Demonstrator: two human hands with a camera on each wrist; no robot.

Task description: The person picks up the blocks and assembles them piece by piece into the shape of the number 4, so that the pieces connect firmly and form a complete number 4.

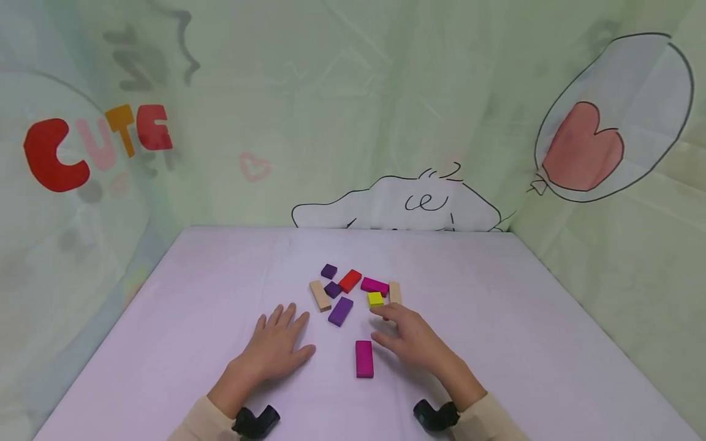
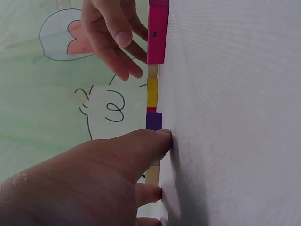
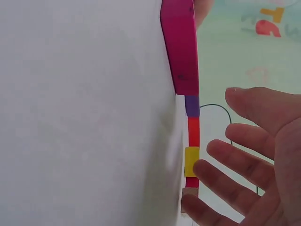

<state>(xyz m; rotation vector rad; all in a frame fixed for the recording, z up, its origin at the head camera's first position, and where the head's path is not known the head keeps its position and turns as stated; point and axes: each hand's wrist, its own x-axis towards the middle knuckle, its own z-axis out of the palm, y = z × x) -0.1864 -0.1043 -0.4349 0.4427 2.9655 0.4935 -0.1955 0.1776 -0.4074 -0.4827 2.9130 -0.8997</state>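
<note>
My left hand rests on the table with its fingers spread, left of the blocks. My right hand hovers just above the table with relaxed fingers and holds nothing. Between the hands, nearer me, lies a magenta block. Just beyond the right fingertips sits a small yellow block, beside a plain wooden block and another magenta block. A purple block lies past the left thumb. In the right wrist view, the right hand shows its fingers apart.
Farther back lie a red block, two small dark purple blocks and a second wooden block. A pale cloth covers the table. Printed curtains hang behind it and at both sides.
</note>
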